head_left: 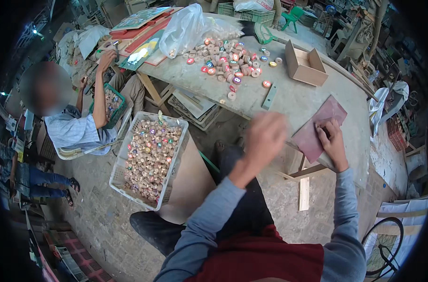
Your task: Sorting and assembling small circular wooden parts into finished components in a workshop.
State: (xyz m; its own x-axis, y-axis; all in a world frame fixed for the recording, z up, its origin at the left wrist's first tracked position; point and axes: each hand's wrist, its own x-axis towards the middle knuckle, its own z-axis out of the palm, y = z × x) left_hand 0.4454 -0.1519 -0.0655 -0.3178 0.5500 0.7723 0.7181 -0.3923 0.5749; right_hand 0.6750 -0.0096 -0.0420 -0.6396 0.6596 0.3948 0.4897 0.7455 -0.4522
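My left hand (268, 141) is raised near the front edge of the grey worktable (186, 75). Motion smears its fingers, so whether it holds anything is unclear. A reddish-brown sheet that looks like sandpaper (323, 123) lies at the table's right, its near corner overhanging the edge. On top of it rests my right hand (332, 141), fingers curled and pressed together. What they hold, if anything, is hidden. Beyond my left hand is a short greenish bar (270, 97). Farther back, a pile of small round wooden discs (228, 61), some with coloured faces, spreads over the tabletop.
An open cardboard box (306, 70) stands at the back right. A clear plastic bag (183, 30) and a green-edged brush (262, 33) lie behind the discs. At my left is a white crate (160, 199) full of discs. A co-worker sits farther left, holding a hammer (115, 47).
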